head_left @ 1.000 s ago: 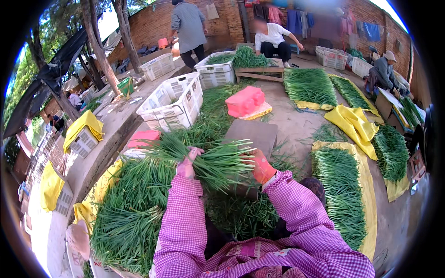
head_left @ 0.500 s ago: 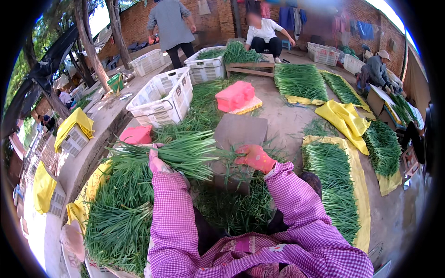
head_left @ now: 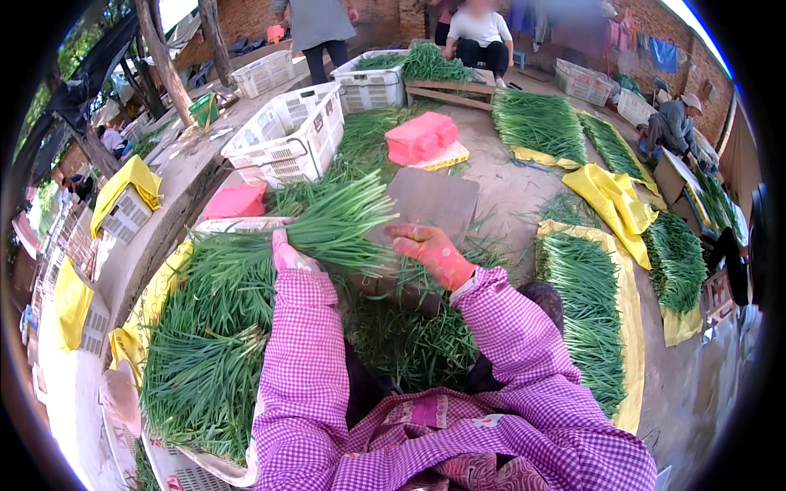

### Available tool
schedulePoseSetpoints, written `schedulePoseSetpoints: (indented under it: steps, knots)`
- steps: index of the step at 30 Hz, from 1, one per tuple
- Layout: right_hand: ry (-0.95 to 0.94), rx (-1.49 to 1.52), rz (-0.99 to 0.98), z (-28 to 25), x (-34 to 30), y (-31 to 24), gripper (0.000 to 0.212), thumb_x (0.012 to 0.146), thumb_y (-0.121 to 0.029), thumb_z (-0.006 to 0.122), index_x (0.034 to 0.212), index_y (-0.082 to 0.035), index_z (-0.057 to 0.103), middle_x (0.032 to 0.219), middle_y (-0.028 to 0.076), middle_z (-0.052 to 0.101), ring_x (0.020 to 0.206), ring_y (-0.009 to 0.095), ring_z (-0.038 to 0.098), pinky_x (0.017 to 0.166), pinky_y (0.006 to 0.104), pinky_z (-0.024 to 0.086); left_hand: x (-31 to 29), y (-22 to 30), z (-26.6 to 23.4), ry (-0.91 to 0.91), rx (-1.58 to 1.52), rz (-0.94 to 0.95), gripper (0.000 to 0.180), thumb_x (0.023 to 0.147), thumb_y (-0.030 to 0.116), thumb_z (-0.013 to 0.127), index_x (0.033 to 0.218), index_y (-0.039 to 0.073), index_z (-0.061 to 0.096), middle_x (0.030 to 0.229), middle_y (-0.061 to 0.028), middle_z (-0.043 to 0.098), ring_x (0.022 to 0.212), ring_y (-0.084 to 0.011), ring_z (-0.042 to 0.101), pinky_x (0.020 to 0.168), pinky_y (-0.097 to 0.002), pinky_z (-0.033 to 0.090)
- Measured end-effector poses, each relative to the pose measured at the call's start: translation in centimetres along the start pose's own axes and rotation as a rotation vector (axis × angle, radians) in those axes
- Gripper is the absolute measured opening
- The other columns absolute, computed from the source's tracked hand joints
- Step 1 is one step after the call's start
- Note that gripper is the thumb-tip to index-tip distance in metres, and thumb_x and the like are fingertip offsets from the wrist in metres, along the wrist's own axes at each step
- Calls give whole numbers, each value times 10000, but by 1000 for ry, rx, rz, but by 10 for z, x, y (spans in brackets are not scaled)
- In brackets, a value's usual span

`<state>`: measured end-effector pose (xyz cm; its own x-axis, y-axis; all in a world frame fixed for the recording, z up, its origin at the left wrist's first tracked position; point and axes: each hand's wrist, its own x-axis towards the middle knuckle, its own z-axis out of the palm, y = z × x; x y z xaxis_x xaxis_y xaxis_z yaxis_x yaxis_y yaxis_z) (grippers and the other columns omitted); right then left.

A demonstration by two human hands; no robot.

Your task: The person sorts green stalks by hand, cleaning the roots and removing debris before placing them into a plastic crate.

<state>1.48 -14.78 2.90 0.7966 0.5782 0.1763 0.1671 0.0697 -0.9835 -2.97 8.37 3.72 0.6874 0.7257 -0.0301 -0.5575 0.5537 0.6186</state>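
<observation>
My left hand (head_left: 295, 252), in a pink and white glove, is closed round a bunch of garlic chives (head_left: 340, 225). The bunch points to the right, its pale ends fanned out. Just beyond those ends is my right hand (head_left: 434, 252), in a pinkish-orange spotted glove, its fingers stretched toward them and slightly apart. Nothing shows in that hand. Below my left forearm, a big heap of chives (head_left: 209, 360) fills a pale crate (head_left: 217, 465). A flat brown board (head_left: 434, 200) lies ahead of my hands, with loose leaves around it.
Neat rows of chives (head_left: 577, 319) lie on yellow sheeting to the right. Ahead stand a pink block-shaped thing (head_left: 422, 137) and a white crate (head_left: 286, 139); another pink thing (head_left: 237, 199) sits by the heap. A crumpled yellow sheet (head_left: 610, 204) lies farther right. Other people (head_left: 483, 37) are beyond.
My right hand has risen and moved left toward the bunch's ends, its fingers loosening from the stray leaves. The bunch in my left hand now tilts further up.
</observation>
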Motion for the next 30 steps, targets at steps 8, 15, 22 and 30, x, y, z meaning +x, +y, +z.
schedulePoseSetpoints:
  steps: [8, 15, 22, 30]
  knots:
    - [24, 320, 189, 28, 10, 6, 297, 827, -176, 650, 1010, 57, 636, 908, 91, 665, 845, 155, 596, 790, 283, 459, -13, -9, 14, -40, 114, 5, 275, 910, 283, 497, 901, 16, 564, 885, -133, 597, 813, -232, 581, 772, -372, 503]
    - [193, 327, 228, -16, 9, 16, 243, 830, -114, 623, 1005, 54, 628, 974, 79, 653, 913, 162, 589, 818, 288, 449, 29, 6, -12, 22, -189, 87, 234, 909, 275, 507, 885, 48, 558, 846, -82, 583, 760, -205, 572, 722, -356, 508]
    - [301, -5, -68, -12, 8, 19, 279, 854, -187, 589, 1049, 7, 638, 1004, 64, 646, 900, 166, 583, 808, 276, 451, 6, -14, 6, 6, 76, 247, 309, 913, 343, 513, 892, 41, 571, 835, -80, 592, 725, -178, 565, 704, -326, 500]
    - [116, -636, 179, 22, 18, 16, 405, 868, -312, 606, 1032, 58, 623, 927, 47, 637, 802, 160, 571, 740, 276, 454, 3, -20, -3, -216, 158, 82, 276, 920, 323, 517, 880, 52, 554, 855, -85, 580, 791, -191, 563, 754, -343, 497]
